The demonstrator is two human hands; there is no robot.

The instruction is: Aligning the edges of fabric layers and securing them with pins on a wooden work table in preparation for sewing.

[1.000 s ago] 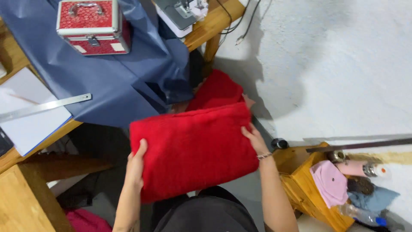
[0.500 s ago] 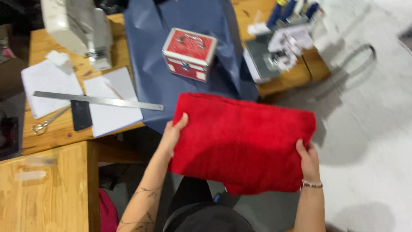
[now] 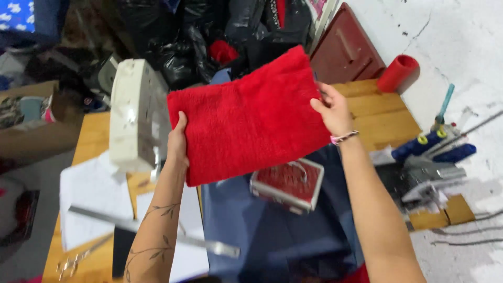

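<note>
So the folded red fluffy fabric piece (image 3: pixel 249 115) has gone up since half a second back, from low over the floor to held high over the wooden table (image 3: pixel 385 112); left hand (image 3: pixel 178 144) pinches its 9 o'clock edge, right hand (image 3: pixel 331 107) grips the 3 o'clock edge, both closed on it; under it at 6 o'clock sits a small red metal-trimmed case (image 3: pixel 287 183) on navy blue cloth (image 3: pixel 272 236); white sewing machine (image 3: pixel 137 115) at 9 o'clock, a long steel ruler (image 3: pixel 157 233) on white paper sheets (image 3: pixel 86 199) at 7.
</note>
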